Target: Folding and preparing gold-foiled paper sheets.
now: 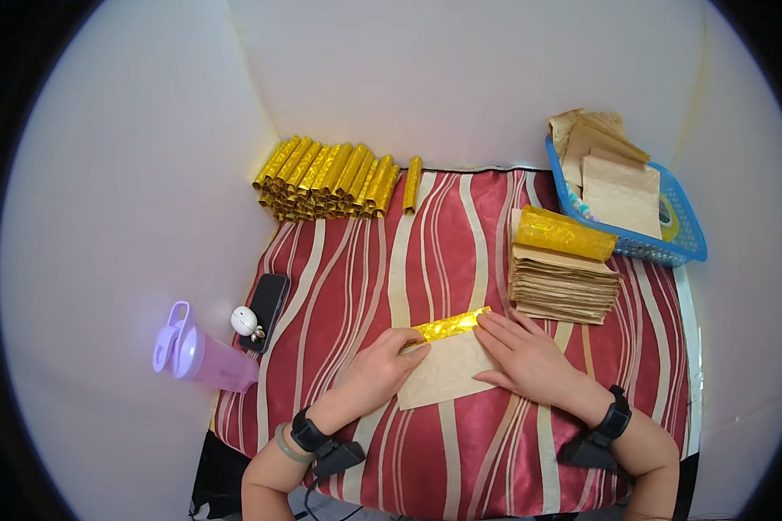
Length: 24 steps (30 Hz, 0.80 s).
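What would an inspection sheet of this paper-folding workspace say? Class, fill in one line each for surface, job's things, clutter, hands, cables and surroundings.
Surface: table under a red cloth with cream wavy stripes.
Job's things: brown paper sheet with a gold foil strip along its top edge, lying flat; stack of brown sheets to the right, gold-foil sheet on top; pile of finished gold rolls at the far left edge, one roll apart beside it.
Clutter: blue basket of brown paper; black phone; small white charm; lilac bottle lying beside the table.
Hands: left hand and right hand both press flat on the sheet.
Cables: nothing seen.
Surroundings: white walls on three sides.
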{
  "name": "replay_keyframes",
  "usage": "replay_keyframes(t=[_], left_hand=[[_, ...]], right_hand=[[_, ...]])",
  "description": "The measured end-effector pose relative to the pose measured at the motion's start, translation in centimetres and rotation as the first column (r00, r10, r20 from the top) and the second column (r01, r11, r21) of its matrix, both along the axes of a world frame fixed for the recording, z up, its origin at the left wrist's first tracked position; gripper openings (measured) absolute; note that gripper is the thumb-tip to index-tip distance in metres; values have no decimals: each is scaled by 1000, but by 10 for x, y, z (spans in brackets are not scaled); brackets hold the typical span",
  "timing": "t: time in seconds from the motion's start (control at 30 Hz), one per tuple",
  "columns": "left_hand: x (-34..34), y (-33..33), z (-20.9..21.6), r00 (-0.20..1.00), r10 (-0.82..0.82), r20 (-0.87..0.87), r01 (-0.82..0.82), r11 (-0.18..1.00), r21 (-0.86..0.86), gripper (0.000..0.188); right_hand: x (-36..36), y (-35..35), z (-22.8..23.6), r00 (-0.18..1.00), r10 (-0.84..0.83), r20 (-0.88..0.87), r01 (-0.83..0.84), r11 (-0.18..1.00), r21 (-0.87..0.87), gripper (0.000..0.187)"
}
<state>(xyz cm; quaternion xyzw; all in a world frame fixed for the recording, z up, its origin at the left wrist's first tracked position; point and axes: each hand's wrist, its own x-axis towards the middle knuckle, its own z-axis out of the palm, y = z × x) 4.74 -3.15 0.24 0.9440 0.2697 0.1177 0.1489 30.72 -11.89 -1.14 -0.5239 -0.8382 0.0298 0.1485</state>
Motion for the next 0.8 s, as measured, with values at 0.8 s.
replay_keyframes(t=[0.8], left_hand=[[0, -4, 7, 976, -35, 216, 109, 933, -343, 10]], right_hand=[[14, 2, 5, 908, 61, -414, -121, 985, -121, 22]])
